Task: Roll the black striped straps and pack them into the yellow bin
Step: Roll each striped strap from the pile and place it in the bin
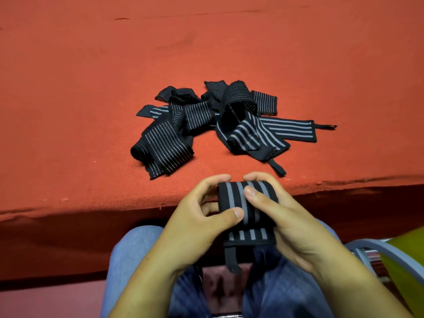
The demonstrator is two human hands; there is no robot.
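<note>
- The strap (231, 198) being rolled is off the desk (91, 111), held over the person's lap just in front of the desk's near edge
- Left hand (197, 221): its grip is closed round the roll, thumb pressed on the front face and fingers curled over the top from behind
- Right hand (289, 221): the same grip from the other side, thumb on the stripes and fingertips hooked over the top edge
- The roll looks most of the way done; a short flat length and a narrow loop tab (231, 260) hang free below it
- To finish well, I would keep both thumbs pinning the outer turn so it cannot spring loose, and feed the tail in with its edges flush to the roll so it does not cone out sideways
- Tuck or fasten the tail end before letting go; elastic webbing like this will probably unwind otherwise
- Then carry it to the yellow bin (410, 255), which shows only as a sliver past the desk's near right, beside the right forearm
- Count: one strap in hand; one bin
- The pile (206, 118) in the middle of the desk is tangled: at least two broad-striped straps and several fine-striped ones, exact number not tellable
</note>
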